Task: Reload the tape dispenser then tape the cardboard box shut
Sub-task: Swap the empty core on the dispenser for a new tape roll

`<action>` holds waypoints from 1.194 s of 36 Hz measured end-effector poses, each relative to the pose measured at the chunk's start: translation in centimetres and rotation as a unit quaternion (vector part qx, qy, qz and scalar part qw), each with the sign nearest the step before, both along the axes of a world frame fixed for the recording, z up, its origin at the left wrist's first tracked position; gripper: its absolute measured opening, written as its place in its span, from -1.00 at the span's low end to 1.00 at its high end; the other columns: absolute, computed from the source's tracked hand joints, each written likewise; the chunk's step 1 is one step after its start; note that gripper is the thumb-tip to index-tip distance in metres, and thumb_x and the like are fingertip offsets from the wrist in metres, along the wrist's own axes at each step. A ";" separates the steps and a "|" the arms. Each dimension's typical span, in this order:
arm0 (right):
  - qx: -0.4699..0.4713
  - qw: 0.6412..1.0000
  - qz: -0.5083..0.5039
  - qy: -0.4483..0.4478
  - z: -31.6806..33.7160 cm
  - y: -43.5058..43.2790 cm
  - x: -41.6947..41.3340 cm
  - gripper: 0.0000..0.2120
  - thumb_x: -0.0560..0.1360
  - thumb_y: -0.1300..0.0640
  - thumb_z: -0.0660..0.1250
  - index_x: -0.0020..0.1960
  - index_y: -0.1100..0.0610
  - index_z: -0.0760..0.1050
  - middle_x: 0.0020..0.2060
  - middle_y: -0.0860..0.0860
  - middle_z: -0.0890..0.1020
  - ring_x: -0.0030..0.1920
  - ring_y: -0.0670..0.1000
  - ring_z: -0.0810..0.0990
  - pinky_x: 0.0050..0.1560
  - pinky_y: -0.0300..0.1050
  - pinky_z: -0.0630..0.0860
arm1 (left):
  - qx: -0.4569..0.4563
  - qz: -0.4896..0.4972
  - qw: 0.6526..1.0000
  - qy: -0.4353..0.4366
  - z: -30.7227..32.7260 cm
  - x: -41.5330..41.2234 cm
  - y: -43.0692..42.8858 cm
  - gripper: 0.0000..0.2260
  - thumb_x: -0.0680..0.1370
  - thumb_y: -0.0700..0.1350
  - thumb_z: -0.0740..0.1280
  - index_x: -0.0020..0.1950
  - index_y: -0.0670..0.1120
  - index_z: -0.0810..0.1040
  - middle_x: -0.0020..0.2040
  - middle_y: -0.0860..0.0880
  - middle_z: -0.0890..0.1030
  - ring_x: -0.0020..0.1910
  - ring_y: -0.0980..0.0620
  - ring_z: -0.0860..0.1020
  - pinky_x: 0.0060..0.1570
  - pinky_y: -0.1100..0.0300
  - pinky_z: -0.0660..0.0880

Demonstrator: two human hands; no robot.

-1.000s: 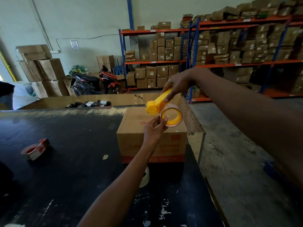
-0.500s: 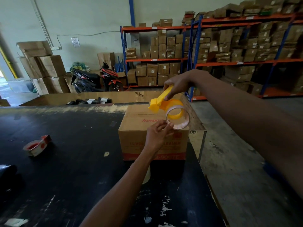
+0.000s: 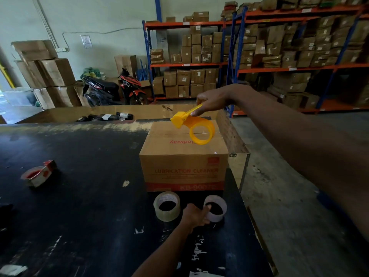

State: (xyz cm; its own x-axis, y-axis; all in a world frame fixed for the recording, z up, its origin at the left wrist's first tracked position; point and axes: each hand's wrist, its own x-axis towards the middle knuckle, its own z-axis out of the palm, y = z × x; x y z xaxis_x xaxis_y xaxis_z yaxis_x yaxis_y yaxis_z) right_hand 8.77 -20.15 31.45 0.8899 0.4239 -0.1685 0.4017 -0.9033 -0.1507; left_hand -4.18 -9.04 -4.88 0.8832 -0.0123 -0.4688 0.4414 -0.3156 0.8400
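Note:
My right hand (image 3: 211, 101) holds the yellow tape dispenser (image 3: 192, 126) by its handle above the cardboard box (image 3: 183, 156); its ring holder has no roll on it. The box stands on the black table (image 3: 79, 196) with its top flaps closed and the seam bare. In front of the box, my left hand (image 3: 194, 215) grips the rim of an empty white tape core (image 3: 216, 208) resting on the table. A clear tape roll (image 3: 166, 205) stands just left of that hand.
A red-and-white tape dispenser with a roll (image 3: 39, 173) lies at the table's left. Dark bottles (image 3: 107, 116) sit in a cardboard tray at the far edge. The table's right edge (image 3: 251, 216) drops to concrete floor. Shelves of boxes and a motorbike stand behind.
My left hand pulled the spent core off the yellow dispenser and carried it down to the table in front of the box. The dispenser stayed above the box in my right hand.

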 end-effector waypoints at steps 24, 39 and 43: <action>-0.054 0.998 0.024 -0.003 -1.1 0.6 1.7 -0.22 0.44 -0.43 0.31 0.41 0.12 0.44 0.35 0.10 0.46 0.27 0.14 0.48 0.31 0.13 0.47 | -0.048 0.048 0.998 -0.010 0.2 1.1 0.1 -0.59 0.57 0.05 0.44 0.14 -0.29 0.52 -0.11 -0.24 0.74 -0.22 -0.01 0.76 -0.23 0.16 0.69; -0.042 0.999 0.018 -0.013 -2.5 1.6 1.4 -0.23 0.42 -0.45 0.31 0.37 0.11 0.47 0.36 0.09 0.45 0.28 0.12 0.48 0.26 0.08 0.48 | 0.301 0.043 0.926 -0.223 -1.0 -0.5 13.1 0.11 0.17 0.48 0.45 0.57 0.03 0.13 0.51 0.05 0.26 0.53 -0.02 0.26 0.45 -0.15 0.33; -0.024 0.999 0.022 -0.003 -2.9 1.7 1.3 -0.27 0.40 -0.45 0.34 0.29 0.10 0.50 0.19 0.07 0.55 0.08 0.04 0.59 0.13 0.04 0.58 | 0.181 0.001 0.968 -0.175 -1.5 -0.1 14.3 -0.12 0.19 0.34 0.60 0.41 0.19 0.33 0.27 0.21 0.54 0.26 0.14 0.56 0.23 0.09 0.56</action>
